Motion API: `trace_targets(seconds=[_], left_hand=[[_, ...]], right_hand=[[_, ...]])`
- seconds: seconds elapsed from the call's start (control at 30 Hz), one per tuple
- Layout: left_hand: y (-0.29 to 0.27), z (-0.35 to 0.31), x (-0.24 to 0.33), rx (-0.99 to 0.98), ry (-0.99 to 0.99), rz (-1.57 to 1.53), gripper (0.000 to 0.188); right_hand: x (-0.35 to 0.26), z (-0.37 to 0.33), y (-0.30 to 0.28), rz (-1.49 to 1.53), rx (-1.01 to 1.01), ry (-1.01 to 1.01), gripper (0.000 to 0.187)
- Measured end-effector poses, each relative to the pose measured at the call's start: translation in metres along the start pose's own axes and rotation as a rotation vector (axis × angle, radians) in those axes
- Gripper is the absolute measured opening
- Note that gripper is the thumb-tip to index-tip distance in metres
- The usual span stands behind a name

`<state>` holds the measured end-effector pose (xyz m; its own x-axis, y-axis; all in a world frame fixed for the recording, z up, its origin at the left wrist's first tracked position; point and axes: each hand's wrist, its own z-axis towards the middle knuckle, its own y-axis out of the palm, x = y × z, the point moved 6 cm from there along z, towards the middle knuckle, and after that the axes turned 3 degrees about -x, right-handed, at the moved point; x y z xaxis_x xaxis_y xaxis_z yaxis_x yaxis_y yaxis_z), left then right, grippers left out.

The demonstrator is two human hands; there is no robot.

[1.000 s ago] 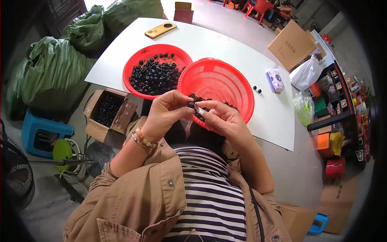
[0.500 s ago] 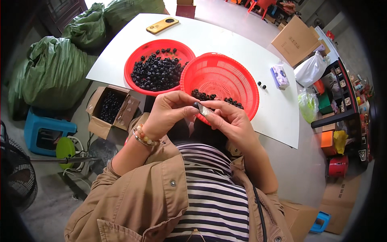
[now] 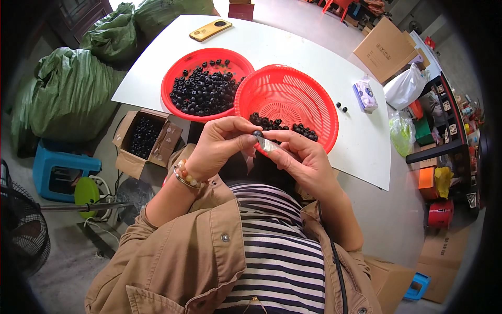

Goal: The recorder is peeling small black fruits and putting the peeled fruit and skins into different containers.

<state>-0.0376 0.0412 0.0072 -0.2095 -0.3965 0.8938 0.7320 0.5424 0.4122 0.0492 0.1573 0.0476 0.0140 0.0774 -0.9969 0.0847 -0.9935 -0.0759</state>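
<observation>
I see the left hand (image 3: 219, 146) and the right hand (image 3: 300, 157) brought together in front of the chest, just at the near edge of the white bench (image 3: 314, 47). The left hand pinches a small black bead (image 3: 257, 134) between thumb and fingertips, and the right hand is closed around a small silvery piece (image 3: 269, 145) whose end touches that bead; what the piece is I cannot tell. Right behind the hands sits a red slotted basket (image 3: 293, 94) with a few black beads along its near side, and touching it on the left is a red bowl (image 3: 180, 78) heaped with more. A yellow phone (image 3: 210, 30) lies at the far edge of the bench.
</observation>
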Motion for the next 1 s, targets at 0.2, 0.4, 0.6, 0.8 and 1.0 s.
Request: trace_targets(seconds=[0.2,0.4,0.6,0.8,1.0], left_hand=[[0.0,-0.001,-0.003,0.007,-0.04,-0.053,0.013],[0.002,-0.001,-0.004,0.018,-0.016,-0.068,0.013],[0.002,0.0,-0.002,0.044,0.052,0.021,0.011],[0.003,-0.001,-0.001,0.059,0.069,0.056,0.011],[0.006,-0.001,0.0,0.06,0.128,0.06,0.011]], right_hand=[[-0.003,0.0,0.002,0.019,-0.011,-0.018,0.029],[-0.005,0.0,0.004,0.038,0.025,-0.066,0.029],[-0.001,0.001,0.004,0.068,0.039,-0.052,0.027],[0.001,0.001,0.004,0.109,0.082,-0.022,0.025],[0.005,0.005,0.004,0.171,0.127,-0.03,0.024]])
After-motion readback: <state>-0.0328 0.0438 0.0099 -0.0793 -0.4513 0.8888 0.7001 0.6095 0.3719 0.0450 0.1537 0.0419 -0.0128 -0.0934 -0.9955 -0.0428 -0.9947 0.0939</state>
